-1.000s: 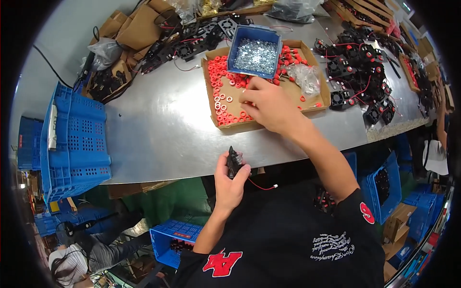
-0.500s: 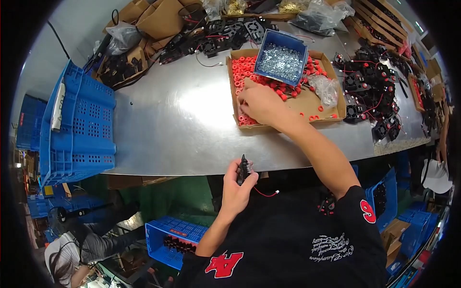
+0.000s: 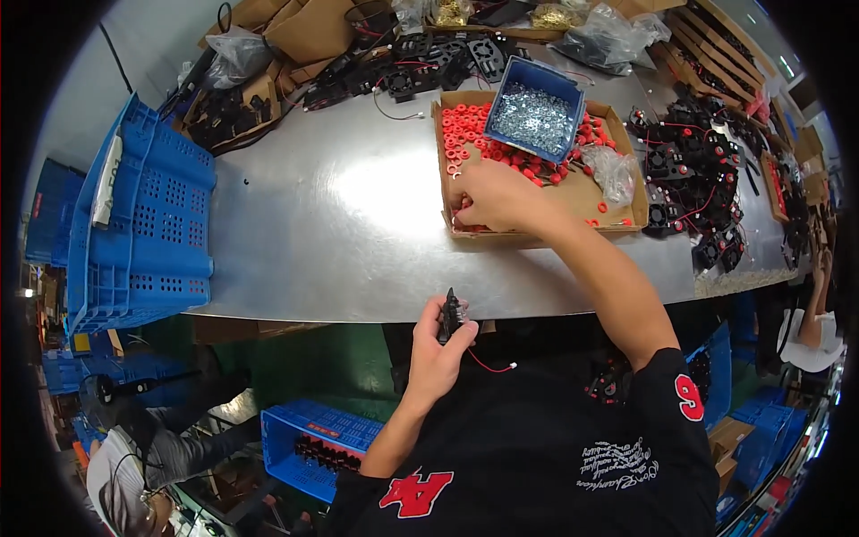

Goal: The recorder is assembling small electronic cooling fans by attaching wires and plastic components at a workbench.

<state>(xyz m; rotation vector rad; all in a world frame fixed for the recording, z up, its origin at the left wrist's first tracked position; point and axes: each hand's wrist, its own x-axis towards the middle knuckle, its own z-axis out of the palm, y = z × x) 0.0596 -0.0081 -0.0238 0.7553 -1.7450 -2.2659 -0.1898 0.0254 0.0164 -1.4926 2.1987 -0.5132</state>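
Note:
My left hand [image 3: 433, 358] is closed around a black fan unit [image 3: 451, 315], seen edge-on just off the table's near edge. A thin red wire with a white plug [image 3: 513, 365] hangs from that unit. My right hand [image 3: 501, 195] reaches into the left part of a shallow cardboard tray [image 3: 548, 225], its fingers bent down and together at the red rings [image 3: 463, 125]. Its fingertips are partly hidden, so what they pinch cannot be made out. Over the tray's back sits a blue bin [image 3: 534, 109] of small metal pieces.
A large blue crate [image 3: 165, 215] stands on the table's left. Black fan units with red wires [image 3: 684, 170] are heaped to the right, more along the back. A crumpled clear bag [image 3: 612, 174] lies in the tray. Another blue crate [image 3: 335, 425] sits below; a person [image 3: 125, 474] is lower left.
My right hand has shifted slightly within the tray, lower toward its near left corner, uncovering some rings behind it. The left hand keeps its hold on the fan unit. The view has shifted slightly.

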